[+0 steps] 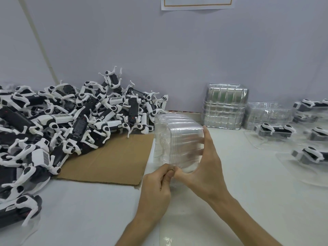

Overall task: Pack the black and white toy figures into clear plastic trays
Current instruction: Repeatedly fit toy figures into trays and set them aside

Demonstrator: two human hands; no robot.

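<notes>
Clear, glossy plastic made up the stack of trays (179, 139) we saw held on edge just above the desk (88, 210), its nested rims ribbed and its corners rounded. The right hand (204, 171) wrapped round it, fingers blurred through the walls. The left hand (156, 189) pinched its near lower corner. To the left the black and white toy figures (71, 125) lay heaped, blocky with thin white legs, partly on flat brown cardboard (113, 160). More tray stacks (223, 109) stood by the wall, and packed figures (275, 130) sat in trays at right.
</notes>
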